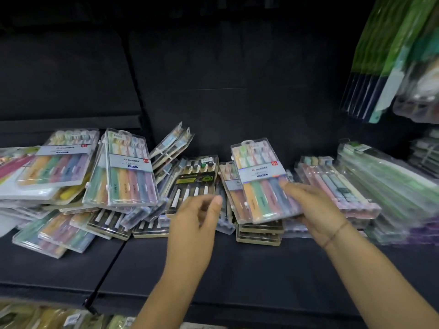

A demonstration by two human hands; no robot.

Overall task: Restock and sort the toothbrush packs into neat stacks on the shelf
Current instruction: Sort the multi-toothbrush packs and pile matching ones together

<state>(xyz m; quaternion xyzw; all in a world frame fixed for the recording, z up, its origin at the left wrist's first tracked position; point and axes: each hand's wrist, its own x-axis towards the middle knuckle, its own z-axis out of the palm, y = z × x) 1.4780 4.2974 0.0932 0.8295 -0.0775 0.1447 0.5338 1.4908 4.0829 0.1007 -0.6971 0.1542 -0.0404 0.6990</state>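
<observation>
Head view: my right grip (316, 210) clamps a clear pastel pack (261, 184) of five coloured toothbrushes, thumb on top, over a low stack on the dark shelf (237, 269). Its white label starts "Dr", the rest blurred, beside a red "5" tag. My left grip (194, 217) hangs loosely curled, holding nothing, near a black-and-gold pack (193, 184).

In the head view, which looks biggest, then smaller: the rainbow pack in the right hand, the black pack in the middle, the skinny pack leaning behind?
1. Rainbow pack, gripped by the right hand.
2. Black pack, partly hidden.
3. Skinny pack; it stands farther back, so its true size is unsure.
</observation>
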